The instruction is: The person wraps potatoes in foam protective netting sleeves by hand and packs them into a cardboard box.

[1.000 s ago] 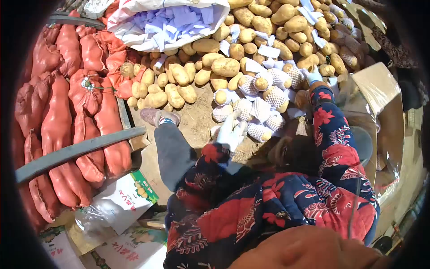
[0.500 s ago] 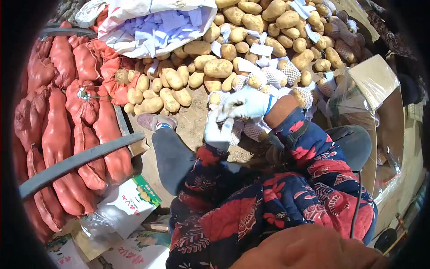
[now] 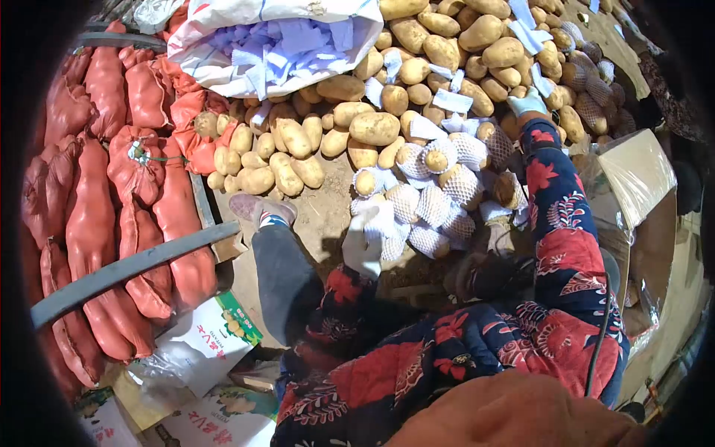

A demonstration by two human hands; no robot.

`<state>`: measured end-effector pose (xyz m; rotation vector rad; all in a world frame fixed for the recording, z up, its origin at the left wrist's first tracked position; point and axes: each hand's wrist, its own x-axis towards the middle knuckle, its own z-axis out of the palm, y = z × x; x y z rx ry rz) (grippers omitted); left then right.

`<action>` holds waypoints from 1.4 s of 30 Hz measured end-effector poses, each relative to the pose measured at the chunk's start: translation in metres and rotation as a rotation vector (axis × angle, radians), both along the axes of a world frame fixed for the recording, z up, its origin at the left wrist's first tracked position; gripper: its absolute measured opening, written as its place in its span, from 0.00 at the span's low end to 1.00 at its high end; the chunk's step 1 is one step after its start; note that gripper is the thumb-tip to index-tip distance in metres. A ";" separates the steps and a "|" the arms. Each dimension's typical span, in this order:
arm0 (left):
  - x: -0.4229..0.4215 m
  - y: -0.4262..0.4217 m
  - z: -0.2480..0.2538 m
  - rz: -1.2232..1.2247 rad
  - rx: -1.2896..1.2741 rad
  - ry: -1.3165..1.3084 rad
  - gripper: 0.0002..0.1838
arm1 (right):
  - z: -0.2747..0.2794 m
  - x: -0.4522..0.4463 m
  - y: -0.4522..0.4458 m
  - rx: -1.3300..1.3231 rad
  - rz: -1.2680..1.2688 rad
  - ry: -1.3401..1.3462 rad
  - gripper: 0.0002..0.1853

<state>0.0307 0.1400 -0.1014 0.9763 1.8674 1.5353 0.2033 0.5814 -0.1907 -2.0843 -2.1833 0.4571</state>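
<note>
Many potatoes lie beside left grip and right grip, openness and hold unclear.

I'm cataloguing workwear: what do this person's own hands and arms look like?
The left hand and right hand wear pale gloves. The sleeves are dark navy with red flowers and whitish leaf patterns; a thin dark cord crosses the right one.

The left glove is white, the right glove pale blue; the navy jacket is patterned with red flowers and whitish sprigs. The potatoes are golden tan, the netting white in a diamond mesh, the sacks coral red, the strips lavender-blue.
</note>
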 end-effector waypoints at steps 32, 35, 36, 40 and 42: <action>0.012 -0.001 -0.029 0.006 0.165 -0.961 0.15 | 0.151 -0.046 -0.335 -1.573 0.338 1.493 0.33; 0.029 -0.006 -0.045 -0.049 -0.068 -0.820 0.16 | 0.139 -0.049 -0.307 -1.118 0.427 1.728 0.36; 0.033 -0.010 -0.032 -0.055 -0.162 -0.795 0.16 | 0.147 -0.036 -0.289 -1.025 0.340 1.739 0.35; 0.036 -0.014 -0.015 -0.186 -0.393 -0.769 0.13 | 0.188 0.012 -0.212 -1.025 0.326 2.170 0.23; 0.035 -0.015 -0.018 -0.151 -0.283 -0.751 0.12 | 0.177 0.013 -0.190 -0.968 0.398 2.341 0.19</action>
